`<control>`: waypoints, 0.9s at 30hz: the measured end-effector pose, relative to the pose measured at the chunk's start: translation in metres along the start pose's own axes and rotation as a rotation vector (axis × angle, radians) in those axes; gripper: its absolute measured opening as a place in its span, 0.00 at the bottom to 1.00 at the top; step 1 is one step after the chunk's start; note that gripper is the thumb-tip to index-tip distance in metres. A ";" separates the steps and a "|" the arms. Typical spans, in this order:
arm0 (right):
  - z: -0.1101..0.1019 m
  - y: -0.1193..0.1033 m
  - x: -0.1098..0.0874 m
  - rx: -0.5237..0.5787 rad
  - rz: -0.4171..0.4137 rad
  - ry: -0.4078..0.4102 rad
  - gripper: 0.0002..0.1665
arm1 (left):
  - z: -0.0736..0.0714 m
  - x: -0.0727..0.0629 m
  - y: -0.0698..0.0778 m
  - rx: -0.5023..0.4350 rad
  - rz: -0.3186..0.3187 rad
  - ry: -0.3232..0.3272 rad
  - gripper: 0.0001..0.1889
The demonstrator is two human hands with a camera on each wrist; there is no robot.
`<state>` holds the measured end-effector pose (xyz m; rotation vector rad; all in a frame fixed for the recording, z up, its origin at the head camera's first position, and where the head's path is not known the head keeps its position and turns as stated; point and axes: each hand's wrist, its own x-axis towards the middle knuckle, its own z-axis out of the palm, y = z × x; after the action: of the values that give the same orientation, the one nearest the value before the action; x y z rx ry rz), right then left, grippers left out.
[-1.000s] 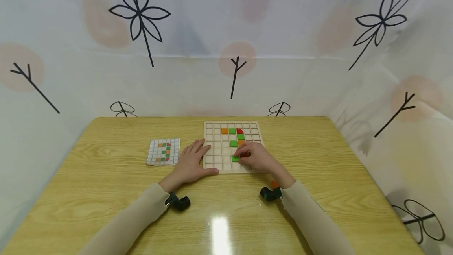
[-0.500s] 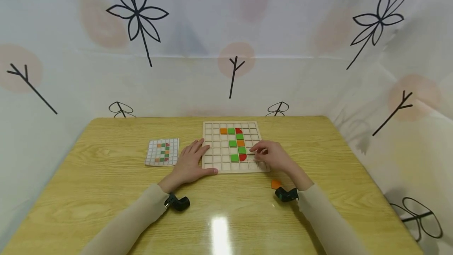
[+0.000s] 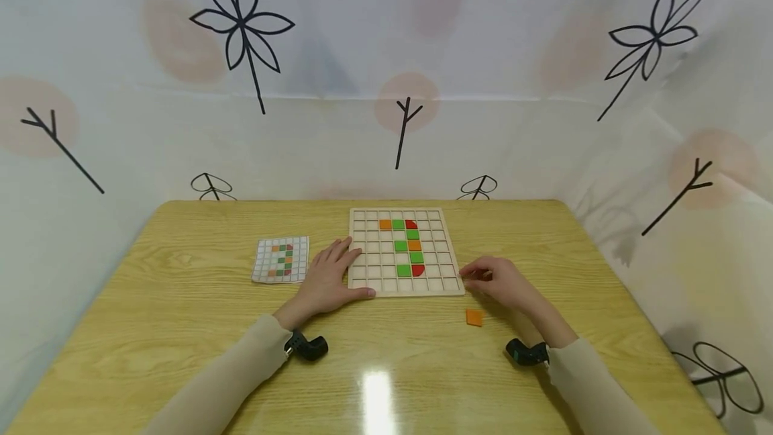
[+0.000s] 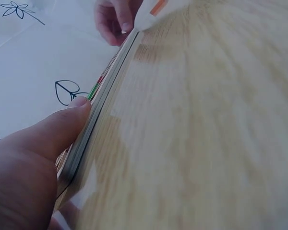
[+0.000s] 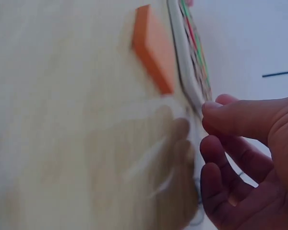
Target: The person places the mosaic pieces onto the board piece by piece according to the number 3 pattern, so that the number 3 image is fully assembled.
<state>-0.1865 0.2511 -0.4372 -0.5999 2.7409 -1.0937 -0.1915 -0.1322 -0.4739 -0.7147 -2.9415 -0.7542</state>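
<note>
A wooden grid board (image 3: pixel 374 284) lies on the table, with orange, green and red tiles set in some of its squares. My left hand (image 3: pixel 326 284) rests at the board's left edge, fingers spread and straight, the thumb on the front left corner. In the left wrist view that thumb (image 4: pixel 69 124) lies along the board's rim. My right hand (image 3: pixel 504 284) is just off the board's right front corner, fingers loosely curled with nothing between them. Nearby on the table lies a loose orange square tile (image 3: pixel 474 317), left of my right hand's fingers in the right wrist view.
A paper card (image 3: pixel 280 260) printed with a grid of coloured squares lies left of the board. Both forearms carry dark wrist cameras, the right one (image 3: pixel 527 352) close above the table. A patterned cloth (image 3: pixel 326 153) hangs behind the table.
My right hand has drawn back rightward and toward me off the board, uncovering a red tile, a green tile and the loose orange tile. My left hand stays put.
</note>
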 end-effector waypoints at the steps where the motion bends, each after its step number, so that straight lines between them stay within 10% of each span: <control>1: -0.001 0.003 -0.003 -0.006 0.008 0.005 0.11 | 0.000 0.000 0.000 0.001 0.000 0.000 0.50; 17: -0.014 0.016 -0.027 0.097 0.029 -0.101 0.16 | -0.001 -0.002 0.001 -0.019 -0.003 0.012 0.50; 27: -0.015 0.023 -0.027 0.165 -0.095 -0.244 0.22 | 0.001 0.000 -0.001 0.006 -0.005 0.001 0.50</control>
<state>-0.1731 0.2870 -0.4428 -0.7881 2.4113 -1.1667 -0.1916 -0.1322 -0.4752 -0.7063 -2.9450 -0.7460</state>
